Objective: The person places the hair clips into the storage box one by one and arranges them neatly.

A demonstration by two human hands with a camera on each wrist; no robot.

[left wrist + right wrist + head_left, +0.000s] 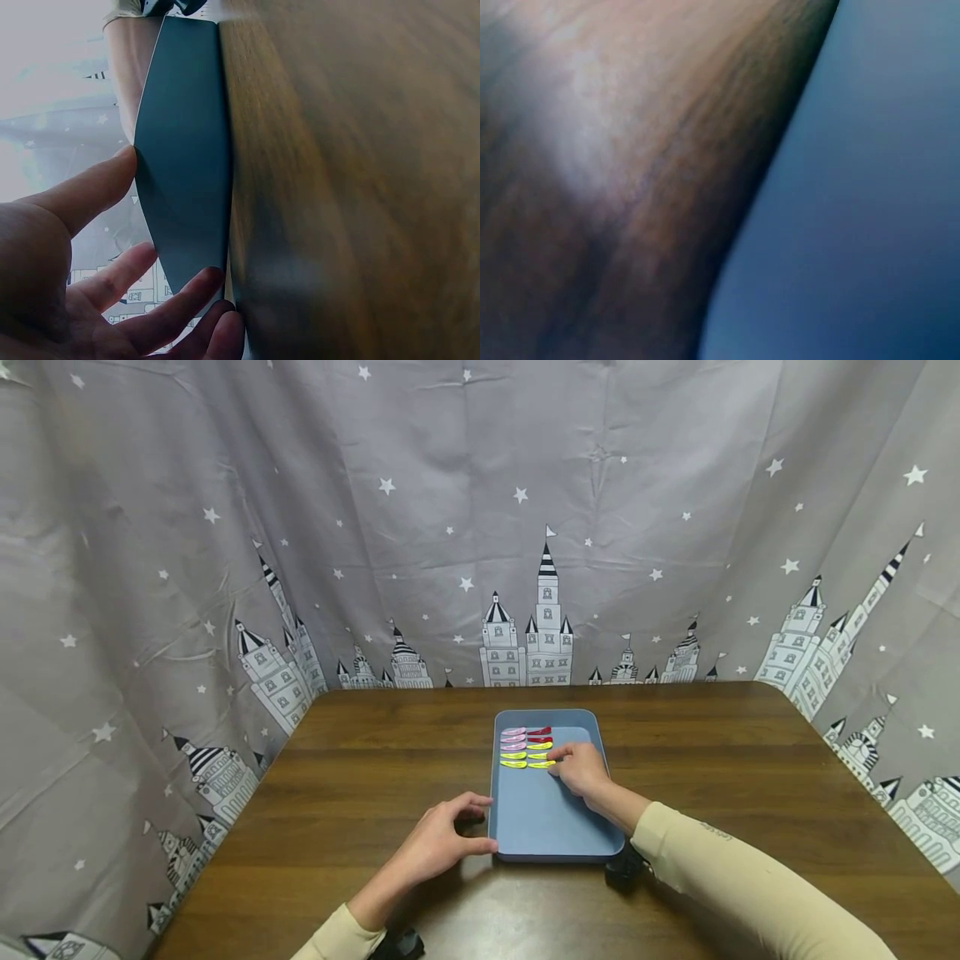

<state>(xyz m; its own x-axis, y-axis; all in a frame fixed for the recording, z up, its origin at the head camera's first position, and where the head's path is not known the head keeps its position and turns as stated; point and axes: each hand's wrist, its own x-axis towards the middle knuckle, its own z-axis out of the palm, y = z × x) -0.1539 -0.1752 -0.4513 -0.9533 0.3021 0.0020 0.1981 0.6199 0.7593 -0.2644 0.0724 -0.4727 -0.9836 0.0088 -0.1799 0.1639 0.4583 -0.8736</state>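
Observation:
A shallow blue-grey tray (558,814) lies on the table, with snap hair clips in two columns in its far left part. Pink clips (513,737) and yellow clips (513,760) make up the left column. Red clips (539,732) head the right column, above more yellow ones. My right hand (583,768) pinches the right end of the nearest yellow hair clip (538,765) in that column; its fingertips partly cover the end. With fingers spread, my left hand (442,837) touches the outer left wall of the tray (184,150). The right wrist view shows no hand.
The brown wooden table (375,777) extends on both sides of the tray. A grey curtain (420,527) printed with castles and stars hangs behind it. Dark wrist devices (625,868) sit under the forearms.

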